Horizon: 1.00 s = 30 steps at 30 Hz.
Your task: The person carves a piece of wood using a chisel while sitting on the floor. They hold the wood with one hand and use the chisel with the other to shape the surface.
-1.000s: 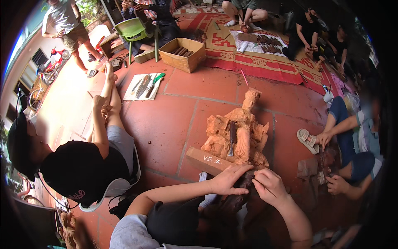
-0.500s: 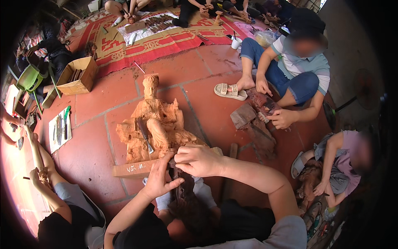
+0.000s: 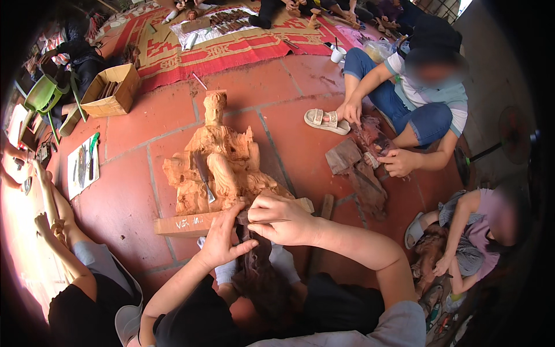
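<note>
A dark brown wood carving (image 3: 258,263) stands between my knees, its upper end under my hands. My left hand (image 3: 222,237) holds it near the top, fingers along its left side and thumb across the front. Against the top end, my right hand (image 3: 283,220) is closed in a pinch; whatever its fingers hold is hidden. Just beyond stands a pale orange wood statue (image 3: 222,156) of a seated figure on a block base (image 3: 188,224). A chisel (image 3: 203,176) with a dark handle leans on the statue, blade down.
At right, a person (image 3: 430,110) handles a dark carving (image 3: 373,139); another (image 3: 468,231) works below. A person in black (image 3: 92,289) sits close on my left. Knives lie on white paper (image 3: 82,168) near a cardboard box (image 3: 110,92). A patterned mat (image 3: 219,55) spreads across the back.
The view has shifted slightly. My hands stay at the carving's top. The person at right has moved a hand on their carving, and the person on my left has shifted their hands.
</note>
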Tool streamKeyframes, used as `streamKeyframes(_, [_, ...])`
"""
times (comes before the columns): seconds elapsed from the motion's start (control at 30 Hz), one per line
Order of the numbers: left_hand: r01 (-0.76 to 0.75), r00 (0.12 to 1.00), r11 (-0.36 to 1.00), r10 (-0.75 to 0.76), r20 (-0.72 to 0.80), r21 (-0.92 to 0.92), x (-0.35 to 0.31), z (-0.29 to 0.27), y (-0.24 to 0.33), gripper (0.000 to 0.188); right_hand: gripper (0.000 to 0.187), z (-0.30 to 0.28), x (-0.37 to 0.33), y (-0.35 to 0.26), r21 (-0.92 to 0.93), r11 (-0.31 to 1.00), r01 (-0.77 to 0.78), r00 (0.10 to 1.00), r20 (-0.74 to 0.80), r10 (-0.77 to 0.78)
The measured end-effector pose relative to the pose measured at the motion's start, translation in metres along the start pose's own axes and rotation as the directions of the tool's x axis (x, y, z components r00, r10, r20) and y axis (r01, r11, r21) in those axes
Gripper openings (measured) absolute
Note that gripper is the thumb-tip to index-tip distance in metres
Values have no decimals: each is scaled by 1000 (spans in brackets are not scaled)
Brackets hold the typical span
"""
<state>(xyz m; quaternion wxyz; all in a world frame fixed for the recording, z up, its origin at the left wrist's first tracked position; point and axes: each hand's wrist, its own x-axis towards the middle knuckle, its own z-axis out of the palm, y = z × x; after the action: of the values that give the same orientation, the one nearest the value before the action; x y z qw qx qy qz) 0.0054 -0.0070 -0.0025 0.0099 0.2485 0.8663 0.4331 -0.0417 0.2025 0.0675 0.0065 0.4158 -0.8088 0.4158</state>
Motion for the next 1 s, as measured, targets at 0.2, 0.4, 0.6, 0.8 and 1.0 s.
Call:
streamKeyframes(0.2, [26, 999, 999, -25, 34, -24, 0, -2, 1, 95, 10, -10, 2, 10, 79, 995, -67, 994, 86, 61])
streamKeyframes(0.4, [16, 1000, 1000, -16, 4, -2, 0, -2, 2, 93, 13, -3, -3, -4, 29, 996, -86, 996, 20, 85])
streamKeyframes(0.6, [30, 999, 1000, -30, 19, -8, 1, -3, 3, 94, 13, -14, 0, 12, 126, 970, -207, 973, 127, 191])
streamKeyframes(0.8, [36, 999, 999, -35, 40, -26, 0, -2, 1, 96, 14, -12, 1, 6, 38, 987, -155, 981, 120, 150])
streamKeyframes(1.0, [19, 1000, 1000, -19, 0, -22, 0, -1, 2, 92, 14, -5, -5, -1, 34, 996, -86, 996, 26, 86])
